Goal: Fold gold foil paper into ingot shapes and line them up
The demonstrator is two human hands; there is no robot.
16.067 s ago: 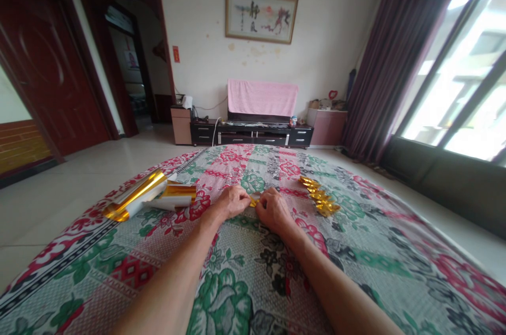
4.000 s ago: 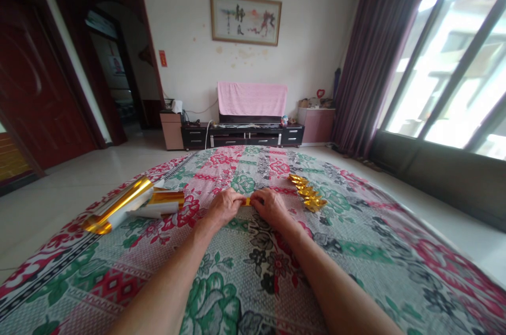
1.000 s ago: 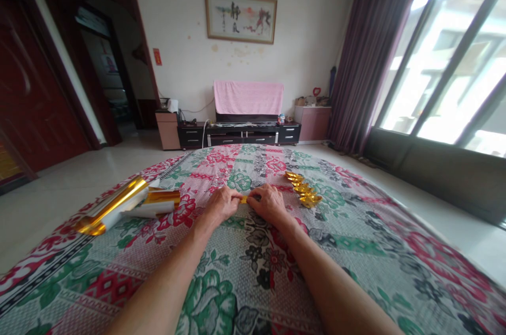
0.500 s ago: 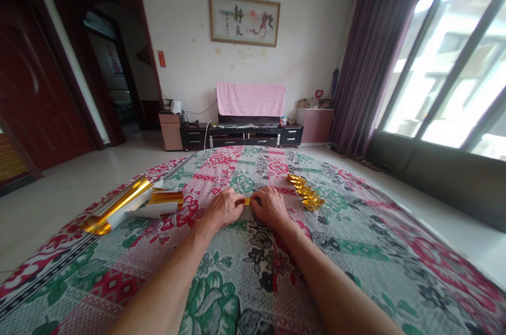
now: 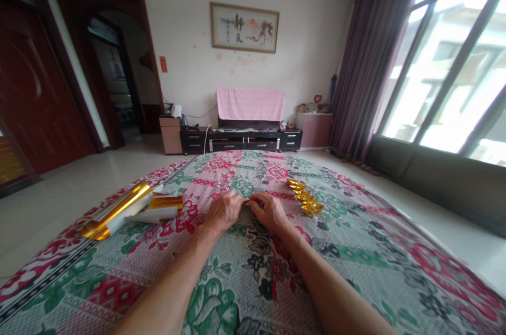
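Observation:
Both hands meet over the middle of the flowered bedspread. My left hand [image 5: 226,210] and my right hand [image 5: 269,209] pinch the two ends of a small strip of gold foil paper [image 5: 246,202], of which only a thin edge shows between the fingertips. To the right of my right hand lies a row of several folded gold foil ingots [image 5: 305,198]. On the left, curled sheets of gold foil paper with white backs [image 5: 134,207] rest on the cloth.
Flowered cloth [image 5: 221,300] covers the broad surface before me. Beyond it, a low black cabinet [image 5: 245,141] carries a screen draped with a pink towel [image 5: 251,104]. A purple curtain [image 5: 361,60] and large window are at right; a red door [image 5: 39,87] stands at left.
The gold strip between my fingers has turned and shows less of its face. My fingertips have shifted slightly around it, and the whole view has tipped a little upward.

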